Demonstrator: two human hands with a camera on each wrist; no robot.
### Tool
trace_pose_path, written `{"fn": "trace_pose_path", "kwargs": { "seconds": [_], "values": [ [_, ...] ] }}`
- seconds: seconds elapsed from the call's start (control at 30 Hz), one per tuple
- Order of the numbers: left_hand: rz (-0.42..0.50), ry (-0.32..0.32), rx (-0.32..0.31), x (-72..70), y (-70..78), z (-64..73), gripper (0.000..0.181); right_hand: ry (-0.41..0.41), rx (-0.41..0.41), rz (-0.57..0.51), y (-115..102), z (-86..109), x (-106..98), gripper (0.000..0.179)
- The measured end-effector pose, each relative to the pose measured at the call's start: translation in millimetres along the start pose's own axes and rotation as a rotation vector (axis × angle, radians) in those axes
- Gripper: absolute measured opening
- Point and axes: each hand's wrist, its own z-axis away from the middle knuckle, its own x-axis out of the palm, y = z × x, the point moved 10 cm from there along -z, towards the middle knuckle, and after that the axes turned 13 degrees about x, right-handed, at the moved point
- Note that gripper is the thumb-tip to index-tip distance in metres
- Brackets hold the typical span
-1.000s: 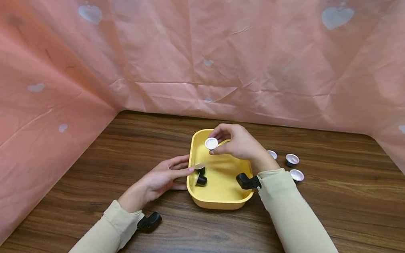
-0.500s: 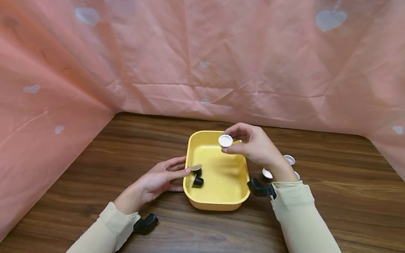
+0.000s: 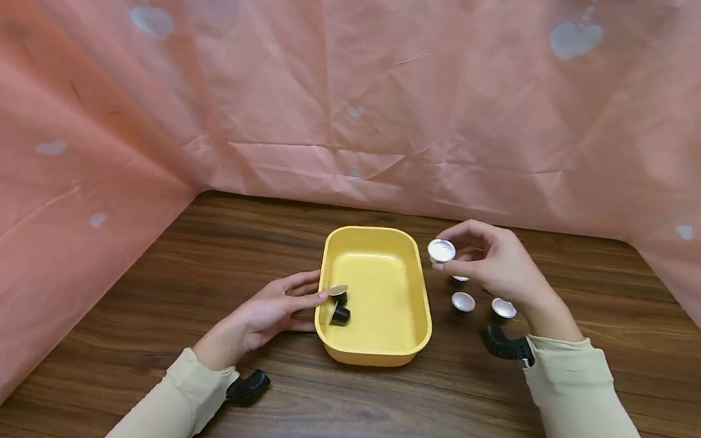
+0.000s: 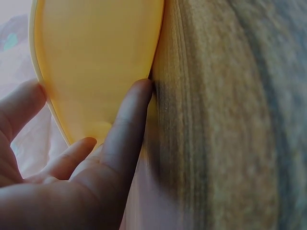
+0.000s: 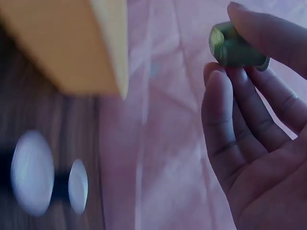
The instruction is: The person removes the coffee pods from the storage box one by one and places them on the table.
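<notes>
In the head view my right hand (image 3: 505, 271) pinches a coffee capsule (image 3: 441, 251) between thumb and fingers, silver lid facing up. The right wrist view shows this capsule (image 5: 235, 47) with a shiny green-gold body. It is held up off the table, just right of a yellow tub (image 3: 372, 354). My left hand (image 3: 263, 314) rests against the tub's left side, the thumb at the rim and fairly straight fingers touching the outer wall. Inside the tub, by its left wall, are a black capsule (image 3: 341, 315) on its side and another dark capsule (image 3: 339, 292) with a beige lid, tilted.
Three silver-lidded capsules stand on the wooden table (image 3: 340, 413) right of the tub: one (image 3: 463, 302) nearest it, another (image 3: 503, 307) further right, and one (image 3: 460, 279) partly hidden under my right hand. A pink curtain (image 3: 386, 97) encloses the back and sides.
My right hand has carried the capsule rightward, from above the tub to above the table beside it. The left hand stays at the tub's side.
</notes>
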Motion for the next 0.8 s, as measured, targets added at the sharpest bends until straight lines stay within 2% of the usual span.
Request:
{"fn": "trace_pose_path", "kwargs": {
  "seconds": [0.23,0.53,0.67,0.8],
  "values": [
    [-0.001,0.006,-0.009,-2.0,-0.3,0.0,0.067,0.086,0.055,0.080,34,17.5,-39,0.042],
    [-0.003,0.020,-0.006,-7.7,0.3,3.3,0.068,0.164,0.076,0.137,67,30.6,-79,0.044],
    [-0.004,0.020,-0.005,-9.2,2.2,3.6,0.068,0.193,0.104,0.145,81,30.3,-92,0.046],
    [-0.004,0.017,-0.005,-10.2,1.9,4.1,0.068,0.200,0.135,0.160,97,26.1,-96,0.046]
  ]
}}
